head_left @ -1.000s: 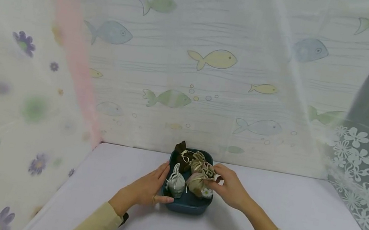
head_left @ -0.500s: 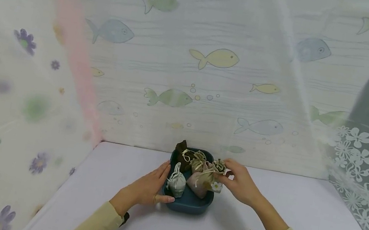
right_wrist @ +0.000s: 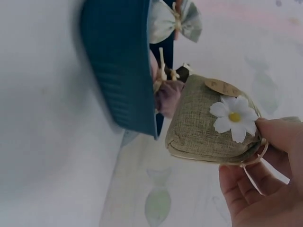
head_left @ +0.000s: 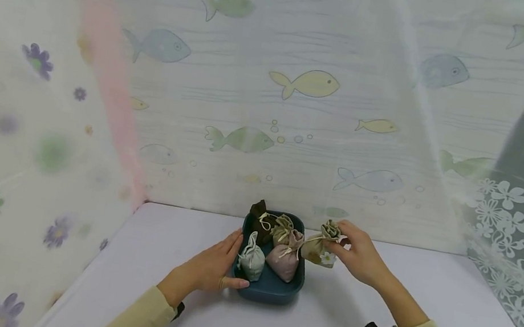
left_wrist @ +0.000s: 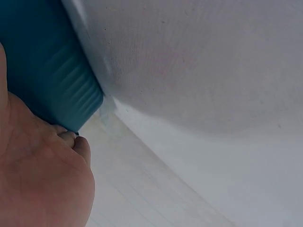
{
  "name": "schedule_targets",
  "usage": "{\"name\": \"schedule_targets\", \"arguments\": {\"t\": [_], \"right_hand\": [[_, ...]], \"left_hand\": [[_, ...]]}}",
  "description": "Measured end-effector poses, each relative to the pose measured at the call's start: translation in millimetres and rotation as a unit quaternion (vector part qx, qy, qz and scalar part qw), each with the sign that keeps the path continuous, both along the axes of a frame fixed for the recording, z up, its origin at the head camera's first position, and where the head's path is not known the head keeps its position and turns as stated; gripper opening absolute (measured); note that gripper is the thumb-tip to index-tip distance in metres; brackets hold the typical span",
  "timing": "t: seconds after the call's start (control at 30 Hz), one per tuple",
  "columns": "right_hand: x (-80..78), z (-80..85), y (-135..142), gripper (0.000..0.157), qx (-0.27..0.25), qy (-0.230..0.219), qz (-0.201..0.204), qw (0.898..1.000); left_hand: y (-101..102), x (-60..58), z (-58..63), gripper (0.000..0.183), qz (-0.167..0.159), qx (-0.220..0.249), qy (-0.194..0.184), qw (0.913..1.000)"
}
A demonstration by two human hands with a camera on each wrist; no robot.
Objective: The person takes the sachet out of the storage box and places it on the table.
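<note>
A dark blue plastic bin (head_left: 269,296) stands on the white table, with several drawstring pouches inside. My left hand (head_left: 209,263) lies against the bin's left side, fingers straight along the wall and thumb across the front-left corner; in the left wrist view the palm is beside the blue wall. My right hand (head_left: 363,256) pinches a beige drawstring pouch (right_wrist: 199,123) by its gathered neck, raised just right of the bin. That pouch bears a white flower (right_wrist: 234,118) and a brown oval tag (right_wrist: 221,87). In the bin sit a pink pouch (head_left: 283,264) and a pale grey-green pouch (head_left: 252,261).
Behind these in the bin are a dark brown pouch (head_left: 258,229) and an olive pouch (head_left: 281,230). A fish-print curtain (head_left: 240,171) hangs along the table's back edge. White tabletop (head_left: 407,292) extends to both sides of the bin.
My right hand has lifted the beige pouch out of the bin and carried it to the right, uncovering the pink pouch. My left hand has stayed at the bin's left side.
</note>
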State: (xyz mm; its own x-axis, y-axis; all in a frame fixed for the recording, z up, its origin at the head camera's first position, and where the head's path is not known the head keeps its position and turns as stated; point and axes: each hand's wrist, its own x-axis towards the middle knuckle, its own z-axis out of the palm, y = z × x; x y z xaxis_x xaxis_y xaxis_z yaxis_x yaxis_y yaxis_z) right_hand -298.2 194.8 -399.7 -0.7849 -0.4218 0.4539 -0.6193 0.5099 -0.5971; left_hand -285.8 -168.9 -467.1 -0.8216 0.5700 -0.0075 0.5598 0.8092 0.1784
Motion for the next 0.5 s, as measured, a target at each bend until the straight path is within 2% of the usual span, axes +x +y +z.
{"name": "schedule_targets", "arguments": {"t": [0.27,0.5], "right_hand": [[-1.2,3.1,16,0.016,-0.003,-0.013,-0.030,0.999],[-12.1,5.0,30,0.014,0.003,-0.035,-0.055,0.998]], "left_hand": [[1,1.8,1.3,0.114,0.006,-0.005,-0.011,0.9999],[0,-1.0,-1.8,0.114,0.005,-0.005,-0.004,1.0000]]}}
